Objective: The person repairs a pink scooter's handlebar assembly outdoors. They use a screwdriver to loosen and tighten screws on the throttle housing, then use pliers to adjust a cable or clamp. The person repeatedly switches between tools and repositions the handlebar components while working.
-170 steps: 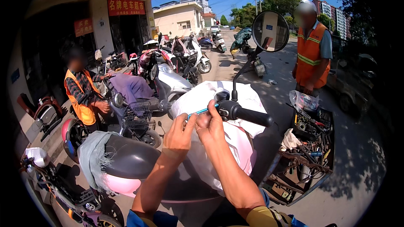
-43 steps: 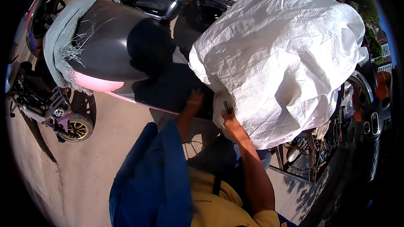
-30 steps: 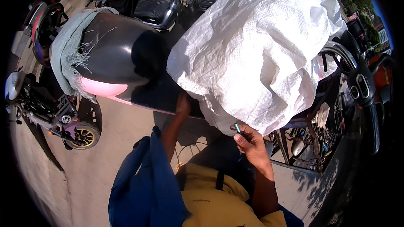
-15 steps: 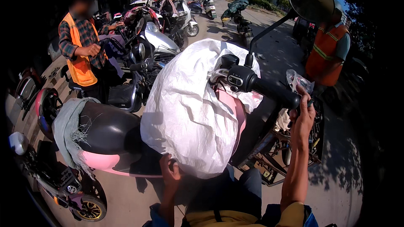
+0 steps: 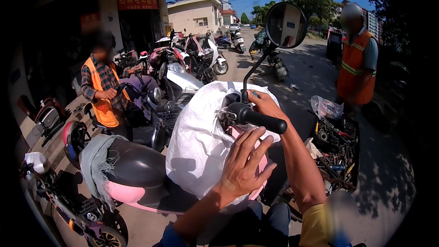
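Observation:
A pink electric scooter (image 5: 125,192) stands in front of me, its front draped with a white woven sack (image 5: 196,142). Its black handlebar grip (image 5: 263,121) points to the right, and a round mirror (image 5: 286,25) rises on a stem beside it. My right hand (image 5: 270,108) is closed by the foot of the mirror stem, behind the grip. A bit of teal shows at its fingertips; the rest of what it holds is hidden. My left hand (image 5: 247,160) is open, fingers apart, just below the grip and in front of the sack.
A crate of tools (image 5: 336,155) stands at right with a clear plastic bag (image 5: 327,107) on it. One person in an orange vest (image 5: 104,105) works among parked scooters at left; another in an orange vest (image 5: 359,64) stands at right.
My right hand has moved from beside the grip's end to the mirror stem's foot. My left hand has risen from the sack's lower edge toward the grip. The view has tilted up.

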Available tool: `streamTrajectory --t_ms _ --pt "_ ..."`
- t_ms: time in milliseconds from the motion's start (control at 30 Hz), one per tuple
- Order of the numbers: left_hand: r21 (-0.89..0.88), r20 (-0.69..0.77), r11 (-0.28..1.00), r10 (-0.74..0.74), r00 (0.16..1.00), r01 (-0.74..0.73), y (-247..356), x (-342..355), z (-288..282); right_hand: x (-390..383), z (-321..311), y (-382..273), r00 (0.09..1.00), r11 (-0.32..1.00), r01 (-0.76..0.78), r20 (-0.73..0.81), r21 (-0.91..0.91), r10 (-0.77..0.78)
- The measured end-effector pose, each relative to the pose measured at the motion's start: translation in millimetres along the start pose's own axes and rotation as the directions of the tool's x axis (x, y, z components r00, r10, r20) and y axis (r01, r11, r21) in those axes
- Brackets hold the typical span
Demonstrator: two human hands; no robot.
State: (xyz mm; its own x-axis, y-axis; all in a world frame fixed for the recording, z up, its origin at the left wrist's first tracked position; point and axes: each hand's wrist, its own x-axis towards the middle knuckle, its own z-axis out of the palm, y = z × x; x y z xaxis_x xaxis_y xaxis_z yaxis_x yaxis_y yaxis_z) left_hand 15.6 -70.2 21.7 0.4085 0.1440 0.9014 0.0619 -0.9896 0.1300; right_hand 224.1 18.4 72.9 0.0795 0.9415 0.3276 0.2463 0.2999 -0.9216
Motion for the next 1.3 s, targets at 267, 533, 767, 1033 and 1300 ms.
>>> streamTrajectory --t_ms 267,533,767,1033,1300 --pt "0.046 -0.086 0.999 -0.001 0.996 0.005 0.3 60.6 37.5 20.5 -19.8 34.5 0.892 0.882 0.431 0.239 -0.190 -0.385" --pt "0.037 -0.112 0.998 -0.046 0.993 0.050 11.6 23.2 12.1 -13.1 9.0 5.6 0.982 0.989 -0.125 0.154 0.074 0.112" --pt "-0.124 -0.057 0.975 -0.194 0.979 0.186 16.9 -29.0 -36.8 -27.1 34.2 10.1 0.995 0.981 -0.011 0.098 -0.195 0.031" --pt "-0.089 -0.112 0.986 -0.148 0.983 0.139 23.0 -36.5 -50.7 -45.6 49.2 -11.3 0.999 0.920 -0.028 0.008 -0.390 0.033" --pt "-0.081 -0.141 0.989 -0.136 0.981 0.126 17.4 -33.0 -42.3 -67.1 8.9 38.5 0.996 0.994 0.010 -0.088 -0.106 -0.019"
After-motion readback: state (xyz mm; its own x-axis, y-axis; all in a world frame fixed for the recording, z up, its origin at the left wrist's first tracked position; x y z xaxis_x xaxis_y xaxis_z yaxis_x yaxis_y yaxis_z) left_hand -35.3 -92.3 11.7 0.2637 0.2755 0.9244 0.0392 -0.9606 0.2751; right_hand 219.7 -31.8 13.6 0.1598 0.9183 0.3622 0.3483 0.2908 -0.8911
